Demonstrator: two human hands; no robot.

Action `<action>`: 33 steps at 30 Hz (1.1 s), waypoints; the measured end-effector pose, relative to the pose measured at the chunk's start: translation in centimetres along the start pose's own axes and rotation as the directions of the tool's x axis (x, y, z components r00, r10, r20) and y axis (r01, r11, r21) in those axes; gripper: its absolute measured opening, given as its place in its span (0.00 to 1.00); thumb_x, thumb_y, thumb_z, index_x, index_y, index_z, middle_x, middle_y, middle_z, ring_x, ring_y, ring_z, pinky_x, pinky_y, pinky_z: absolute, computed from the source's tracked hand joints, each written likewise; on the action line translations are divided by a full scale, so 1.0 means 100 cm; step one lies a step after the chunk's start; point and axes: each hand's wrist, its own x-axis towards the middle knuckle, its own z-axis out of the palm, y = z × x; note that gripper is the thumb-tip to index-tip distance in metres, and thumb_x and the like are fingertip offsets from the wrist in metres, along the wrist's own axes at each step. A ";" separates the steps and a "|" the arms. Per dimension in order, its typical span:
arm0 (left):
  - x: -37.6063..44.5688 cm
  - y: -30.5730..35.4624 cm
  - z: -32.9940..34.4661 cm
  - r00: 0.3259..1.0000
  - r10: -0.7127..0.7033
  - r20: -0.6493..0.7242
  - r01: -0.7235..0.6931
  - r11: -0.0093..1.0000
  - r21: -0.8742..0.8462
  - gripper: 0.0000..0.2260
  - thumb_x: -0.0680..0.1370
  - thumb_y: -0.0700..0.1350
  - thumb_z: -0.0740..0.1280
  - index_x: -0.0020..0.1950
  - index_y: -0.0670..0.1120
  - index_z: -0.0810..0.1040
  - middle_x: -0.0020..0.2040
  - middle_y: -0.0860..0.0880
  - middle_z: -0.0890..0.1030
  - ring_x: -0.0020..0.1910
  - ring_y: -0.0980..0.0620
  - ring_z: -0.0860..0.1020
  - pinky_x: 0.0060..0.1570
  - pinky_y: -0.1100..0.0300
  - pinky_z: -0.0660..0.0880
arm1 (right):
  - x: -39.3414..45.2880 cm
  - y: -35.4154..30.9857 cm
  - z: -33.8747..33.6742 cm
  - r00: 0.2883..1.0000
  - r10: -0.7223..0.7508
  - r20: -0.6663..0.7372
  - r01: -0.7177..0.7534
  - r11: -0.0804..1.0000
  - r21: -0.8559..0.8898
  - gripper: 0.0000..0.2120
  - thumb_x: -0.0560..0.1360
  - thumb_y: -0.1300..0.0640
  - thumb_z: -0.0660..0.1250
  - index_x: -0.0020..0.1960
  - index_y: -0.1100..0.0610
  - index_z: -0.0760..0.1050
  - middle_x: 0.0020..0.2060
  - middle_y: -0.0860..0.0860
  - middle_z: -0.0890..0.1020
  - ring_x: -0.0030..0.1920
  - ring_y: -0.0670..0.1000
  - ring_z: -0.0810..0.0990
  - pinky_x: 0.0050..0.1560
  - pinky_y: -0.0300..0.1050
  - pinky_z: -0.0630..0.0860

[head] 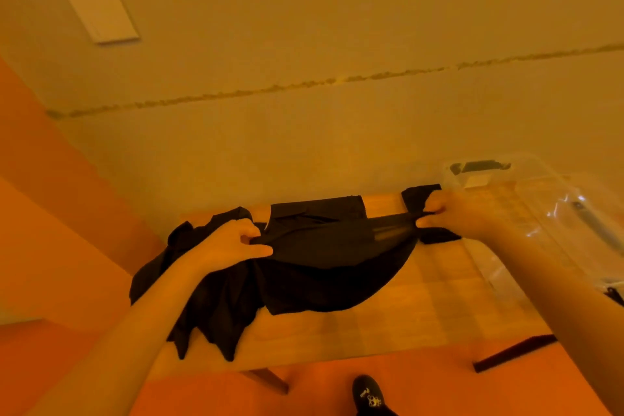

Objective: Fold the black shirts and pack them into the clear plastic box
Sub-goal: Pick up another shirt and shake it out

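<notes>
A black shirt (pixel 324 267) hangs stretched between my two hands above a wooden table (pixel 388 324). My left hand (pixel 233 246) pinches its left edge and my right hand (pixel 452 216) pinches its right edge. The cloth sags in a curve below them. More black cloth (pixel 202 307) lies bunched on the table's left side, under my left forearm. Another flat black piece (pixel 320 209) lies at the table's far edge. The clear plastic box (pixel 540 213) stands on the table's right side, just beyond my right hand.
The table stands against a plain wall with a white plate (pixel 103 15) on it. An orange floor surrounds the table. My dark shoe (pixel 369 395) shows below the near edge. A dark bar (pixel 513 353) juts out at the table's lower right.
</notes>
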 end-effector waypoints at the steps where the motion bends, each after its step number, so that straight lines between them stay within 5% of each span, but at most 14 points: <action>1: 0.002 0.000 -0.002 0.999 0.013 -0.048 -0.014 0.999 -0.029 0.13 0.72 0.46 0.72 0.33 0.47 0.70 0.40 0.49 0.71 0.35 0.55 0.70 0.37 0.65 0.66 | 0.001 -0.002 -0.007 1.000 -0.028 -0.013 0.029 0.999 0.025 0.12 0.72 0.62 0.70 0.38 0.71 0.73 0.45 0.64 0.77 0.49 0.63 0.77 0.48 0.49 0.71; 4: 0.005 0.000 -0.007 0.990 0.011 -0.140 -0.020 0.997 -0.069 0.10 0.73 0.44 0.72 0.37 0.44 0.72 0.38 0.49 0.74 0.35 0.54 0.72 0.37 0.63 0.68 | 0.006 -0.001 -0.024 0.999 -0.027 -0.040 0.033 0.987 0.159 0.12 0.73 0.61 0.68 0.46 0.73 0.77 0.42 0.68 0.77 0.44 0.61 0.76 0.45 0.50 0.70; 8: 0.008 0.002 -0.015 0.987 0.040 -0.157 -0.039 0.999 0.008 0.03 0.75 0.39 0.68 0.44 0.44 0.74 0.40 0.50 0.76 0.38 0.56 0.74 0.38 0.66 0.70 | 0.012 -0.002 -0.042 0.995 -0.059 -0.085 0.077 0.972 0.220 0.04 0.73 0.65 0.68 0.40 0.64 0.79 0.34 0.56 0.79 0.36 0.48 0.78 0.39 0.40 0.74; 11: 0.009 0.006 -0.032 0.978 0.042 -0.203 -0.035 0.999 0.041 0.08 0.76 0.36 0.65 0.46 0.48 0.79 0.41 0.53 0.79 0.39 0.58 0.76 0.38 0.68 0.70 | 0.018 -0.006 -0.056 0.988 -0.095 -0.123 0.118 0.973 0.197 0.09 0.71 0.67 0.69 0.35 0.57 0.79 0.24 0.45 0.79 0.28 0.39 0.77 0.30 0.32 0.73; 15: 0.014 0.014 -0.060 0.961 0.017 -0.277 0.060 0.962 0.267 0.09 0.77 0.36 0.62 0.48 0.40 0.82 0.32 0.49 0.76 0.32 0.53 0.74 0.36 0.61 0.68 | 0.027 -0.016 -0.079 0.979 -0.158 -0.127 0.170 0.981 0.092 0.12 0.70 0.68 0.71 0.34 0.54 0.78 0.22 0.44 0.78 0.26 0.39 0.75 0.28 0.32 0.70; 18: 0.016 0.023 -0.085 0.962 -0.049 -0.267 0.137 0.936 0.323 0.08 0.78 0.39 0.62 0.47 0.38 0.81 0.35 0.46 0.77 0.35 0.50 0.75 0.35 0.59 0.70 | 0.032 -0.026 -0.097 0.977 -0.192 -0.092 0.191 0.981 -0.022 0.10 0.70 0.67 0.71 0.36 0.53 0.79 0.28 0.48 0.78 0.33 0.48 0.76 0.35 0.40 0.70; 22: 0.007 0.039 -0.117 0.971 0.003 -0.238 -0.013 0.999 -0.041 0.07 0.77 0.35 0.64 0.44 0.45 0.78 0.37 0.45 0.80 0.30 0.57 0.79 0.31 0.67 0.75 | 0.033 -0.044 -0.119 0.957 -0.274 -0.097 0.277 0.961 0.019 0.13 0.71 0.70 0.69 0.48 0.54 0.80 0.37 0.53 0.80 0.38 0.47 0.78 0.35 0.34 0.74; 24: -0.001 0.045 -0.127 0.963 0.076 -0.260 -0.152 0.946 -0.285 0.10 0.78 0.34 0.61 0.48 0.47 0.77 0.33 0.48 0.78 0.26 0.60 0.75 0.28 0.68 0.72 | 0.031 -0.050 -0.130 0.948 -0.293 -0.127 0.313 0.930 0.194 0.17 0.71 0.69 0.68 0.55 0.53 0.78 0.44 0.52 0.81 0.38 0.40 0.80 0.37 0.31 0.76; 26: -0.007 0.050 -0.132 0.954 0.101 -0.284 -0.244 0.809 -0.534 0.10 0.78 0.35 0.61 0.54 0.46 0.77 0.29 0.52 0.75 0.25 0.58 0.69 0.28 0.67 0.68 | 0.028 -0.054 -0.137 0.958 -0.266 -0.108 0.286 0.860 0.423 0.15 0.63 0.57 0.78 0.49 0.51 0.82 0.46 0.50 0.83 0.39 0.37 0.81 0.39 0.31 0.78; 29: -0.013 0.054 -0.135 0.948 0.125 -0.292 -0.311 0.545 -0.779 0.20 0.58 0.52 0.80 0.47 0.46 0.85 0.32 0.51 0.80 0.27 0.58 0.73 0.31 0.65 0.74 | 0.032 -0.049 -0.140 0.964 -0.253 -0.084 0.254 0.779 0.574 0.32 0.34 0.39 0.82 0.37 0.47 0.85 0.40 0.46 0.85 0.40 0.42 0.83 0.37 0.33 0.78; 31: -0.015 0.053 -0.136 0.944 0.124 -0.306 -0.324 0.530 -0.783 0.26 0.40 0.57 0.83 0.33 0.47 0.85 0.31 0.51 0.82 0.26 0.59 0.76 0.29 0.66 0.76 | 0.032 -0.046 -0.141 0.963 -0.251 -0.100 0.257 0.739 0.623 0.33 0.31 0.39 0.81 0.35 0.48 0.85 0.38 0.46 0.85 0.39 0.42 0.83 0.35 0.32 0.77; 33: -0.017 0.049 -0.140 0.949 0.161 -0.273 -0.313 0.606 -0.731 0.25 0.39 0.57 0.82 0.28 0.46 0.83 0.29 0.50 0.80 0.26 0.58 0.76 0.28 0.67 0.74 | 0.031 -0.045 -0.140 0.962 -0.238 -0.133 0.263 0.683 0.681 0.32 0.29 0.41 0.81 0.32 0.50 0.84 0.35 0.47 0.85 0.35 0.43 0.83 0.33 0.33 0.77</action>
